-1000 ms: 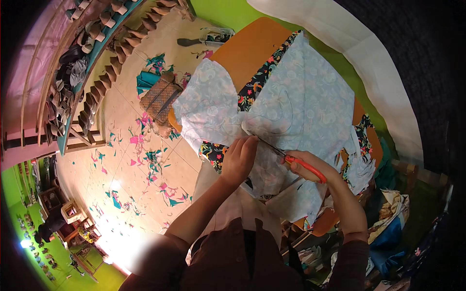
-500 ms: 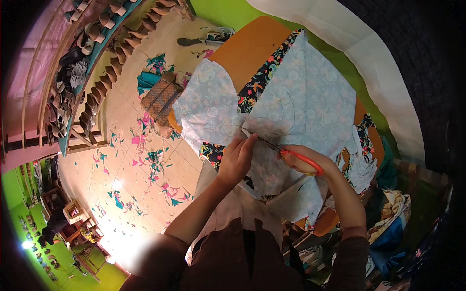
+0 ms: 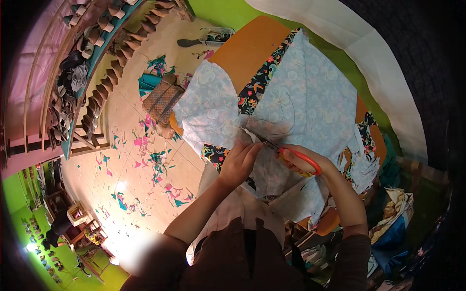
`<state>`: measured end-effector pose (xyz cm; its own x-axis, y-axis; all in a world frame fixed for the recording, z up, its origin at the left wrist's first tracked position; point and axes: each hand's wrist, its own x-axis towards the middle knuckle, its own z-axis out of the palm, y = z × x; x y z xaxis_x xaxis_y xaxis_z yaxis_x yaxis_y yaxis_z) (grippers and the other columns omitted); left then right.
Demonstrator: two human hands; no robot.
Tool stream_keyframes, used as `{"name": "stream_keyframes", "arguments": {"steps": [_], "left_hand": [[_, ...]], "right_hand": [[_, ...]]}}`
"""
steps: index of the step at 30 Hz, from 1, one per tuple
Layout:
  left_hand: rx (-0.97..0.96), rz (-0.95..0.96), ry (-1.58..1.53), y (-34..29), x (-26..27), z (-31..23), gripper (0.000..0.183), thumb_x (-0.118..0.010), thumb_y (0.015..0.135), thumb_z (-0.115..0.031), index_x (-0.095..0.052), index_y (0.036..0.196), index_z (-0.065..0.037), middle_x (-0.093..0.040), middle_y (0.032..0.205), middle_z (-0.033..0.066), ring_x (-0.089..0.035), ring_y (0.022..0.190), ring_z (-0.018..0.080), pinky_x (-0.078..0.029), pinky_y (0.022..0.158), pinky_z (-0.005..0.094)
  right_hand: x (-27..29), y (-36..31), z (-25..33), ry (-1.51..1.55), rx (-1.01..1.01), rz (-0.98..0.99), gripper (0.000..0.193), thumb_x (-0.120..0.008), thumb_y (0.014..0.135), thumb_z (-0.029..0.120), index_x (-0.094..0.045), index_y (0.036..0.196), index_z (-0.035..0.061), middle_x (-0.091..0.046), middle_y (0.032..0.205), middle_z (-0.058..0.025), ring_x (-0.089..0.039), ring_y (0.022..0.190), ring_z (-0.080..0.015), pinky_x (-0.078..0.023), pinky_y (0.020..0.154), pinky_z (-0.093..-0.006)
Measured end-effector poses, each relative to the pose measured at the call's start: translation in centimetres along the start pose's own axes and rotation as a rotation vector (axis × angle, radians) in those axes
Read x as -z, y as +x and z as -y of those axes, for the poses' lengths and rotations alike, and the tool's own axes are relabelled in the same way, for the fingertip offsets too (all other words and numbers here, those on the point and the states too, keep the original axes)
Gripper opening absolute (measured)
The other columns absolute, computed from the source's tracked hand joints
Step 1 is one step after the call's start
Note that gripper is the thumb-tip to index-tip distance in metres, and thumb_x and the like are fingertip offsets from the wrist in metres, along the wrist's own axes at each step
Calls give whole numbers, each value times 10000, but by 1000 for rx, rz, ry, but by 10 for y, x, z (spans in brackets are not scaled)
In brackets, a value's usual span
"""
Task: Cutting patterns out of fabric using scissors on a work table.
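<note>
A piece of fabric (image 3: 320, 92) lies with its pale underside up, marked with thin curved lines. Its folded-over strip shows a dark floral print (image 3: 252, 94). My right hand (image 3: 311, 152) grips a pair of scissors (image 3: 307, 159) by their red-orange handles. The dark blades point up and left into the fabric, their tips close to the fingers of my left hand (image 3: 238, 162). That hand is closed on the fabric's edge, fingers bent together; just how the cloth sits under them is hidden. Beneath the fabric lies an orange-brown board (image 3: 257, 41).
Cut scraps of teal and pink (image 3: 160, 157) litter the tiled floor at left. A brown patterned bag (image 3: 162, 99) stands beside the board. Wooden shoe lasts and shoes (image 3: 99, 92) line a rack at far left. At right sit cut cloth pieces (image 3: 364, 169) and a blue bundle (image 3: 388, 242).
The scissor blades have spread slightly apart. My left hand has shifted a little downward along the fabric, and its fingers have drawn together.
</note>
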<state>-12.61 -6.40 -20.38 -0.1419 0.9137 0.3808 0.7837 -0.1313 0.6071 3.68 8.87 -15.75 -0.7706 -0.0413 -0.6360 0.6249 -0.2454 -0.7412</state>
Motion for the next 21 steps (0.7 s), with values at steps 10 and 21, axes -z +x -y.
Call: {"name": "stream_keyframes", "arguments": {"steps": [10,21], "left_hand": [[-16,21,-53,3,5,1,387,-523,685,5,-478,1069,16,-576,908,123,-547,833,277,-458,709,365],[-182,214,-77,-2,40,8,433,-525,683,-5,-462,1111,-9,-572,889,116,-546,850,276,-470,706,342]], "right_hand": [[-13,11,-8,2,0,-171,658,-324,800,647,-478,983,34,-375,650,25,-316,485,-53,-273,413,-195],[-48,13,-15,362,7,-213,619,-335,788,667,-496,935,87,-365,581,32,-315,449,-48,-275,390,-199]]}}
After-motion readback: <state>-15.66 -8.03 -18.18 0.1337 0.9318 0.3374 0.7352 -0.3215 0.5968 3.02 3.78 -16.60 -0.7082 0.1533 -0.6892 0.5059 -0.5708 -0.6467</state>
